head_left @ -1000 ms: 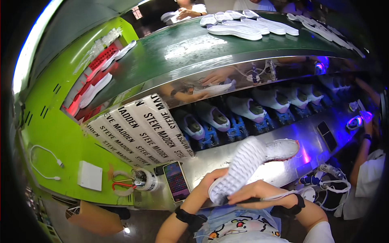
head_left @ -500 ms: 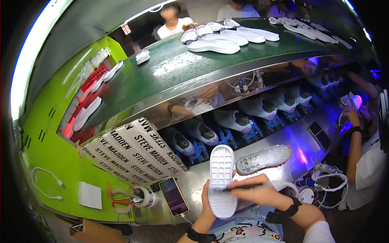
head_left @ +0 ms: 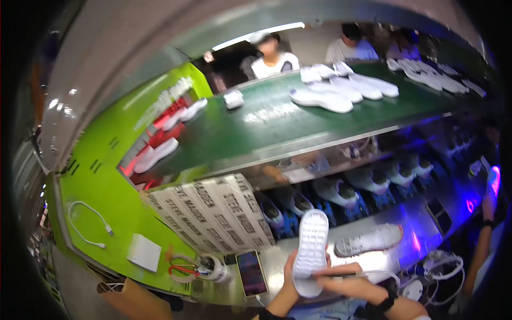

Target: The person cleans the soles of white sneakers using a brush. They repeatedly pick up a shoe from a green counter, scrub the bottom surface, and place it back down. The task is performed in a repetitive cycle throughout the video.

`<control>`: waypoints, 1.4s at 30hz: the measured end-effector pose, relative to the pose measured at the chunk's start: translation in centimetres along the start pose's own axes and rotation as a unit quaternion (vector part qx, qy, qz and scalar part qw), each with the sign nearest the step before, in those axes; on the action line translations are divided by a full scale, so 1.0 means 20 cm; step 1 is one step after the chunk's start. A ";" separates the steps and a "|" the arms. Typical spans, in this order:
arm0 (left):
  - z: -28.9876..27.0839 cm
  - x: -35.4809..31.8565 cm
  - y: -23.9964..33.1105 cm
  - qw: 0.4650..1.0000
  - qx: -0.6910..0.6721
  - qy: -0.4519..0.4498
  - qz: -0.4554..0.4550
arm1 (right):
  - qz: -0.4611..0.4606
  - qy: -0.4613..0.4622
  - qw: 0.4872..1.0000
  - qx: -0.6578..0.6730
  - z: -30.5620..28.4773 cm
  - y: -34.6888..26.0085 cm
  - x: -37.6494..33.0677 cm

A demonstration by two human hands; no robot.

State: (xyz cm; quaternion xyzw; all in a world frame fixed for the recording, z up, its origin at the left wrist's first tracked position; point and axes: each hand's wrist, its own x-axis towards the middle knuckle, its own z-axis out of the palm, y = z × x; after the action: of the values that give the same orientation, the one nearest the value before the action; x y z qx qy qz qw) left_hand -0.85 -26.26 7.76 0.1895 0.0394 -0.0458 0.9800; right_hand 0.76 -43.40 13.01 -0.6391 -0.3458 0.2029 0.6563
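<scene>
Steel bench (head_left: 426, 234) runs across lower frame, green conveyor (head_left: 277, 122) w/ white soles above. Left hand (head_left: 290, 274) grips white sole (head_left: 311, 250) upright, bottom centre. Right hand (head_left: 349, 285) clenched on thin tool (head_left: 346, 276) touching sole. Phone (head_left: 250, 273) lower left of it.

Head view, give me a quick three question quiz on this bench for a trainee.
1. True or false: the left hand holds the white shoe sole upright, tread facing the camera.
2. What does the right hand press against the sole: A a pen-like tool, B scissors, C a phone?
3. What lies flat on the steel bench just right of the held sole?
Key: 1 true. 2 A. 3 a second white sole.
</scene>
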 end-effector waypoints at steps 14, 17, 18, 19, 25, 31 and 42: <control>0.15 0.15 0.18 0.962 0.079 -0.077 -0.249 | -0.178 -0.107 0.974 -0.089 -0.12 -0.09 -0.01; 0.30 0.12 0.21 0.930 0.223 0.052 -0.287 | -0.134 -0.165 0.969 -0.130 -0.18 -0.10 -0.03; 0.37 0.10 0.20 0.907 0.266 0.111 -0.305 | -0.115 -0.169 0.969 -0.136 -0.19 -0.12 -0.04; 0.47 0.04 0.19 0.898 0.365 0.041 -0.244 | -0.210 -0.098 0.965 -0.124 -0.16 -0.16 -0.02; 0.53 -0.05 0.26 0.787 0.584 -0.175 -0.091 | -0.164 -0.123 0.968 -0.148 -0.22 -0.13 -0.06; 0.39 0.20 0.18 0.785 0.527 0.020 -0.324 | 0.047 -0.128 0.989 -0.058 -0.32 -0.11 -0.15; 0.43 -0.06 0.12 0.947 0.309 -0.053 -0.070 | -0.093 -0.032 0.993 -0.063 -0.42 -0.18 -0.22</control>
State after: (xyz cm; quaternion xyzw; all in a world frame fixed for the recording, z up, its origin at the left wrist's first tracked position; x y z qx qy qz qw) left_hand -1.22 -27.14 16.67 0.4768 -0.0151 -0.1345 0.8685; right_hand 3.20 -52.67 16.07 -0.6376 -0.4362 0.1390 0.6196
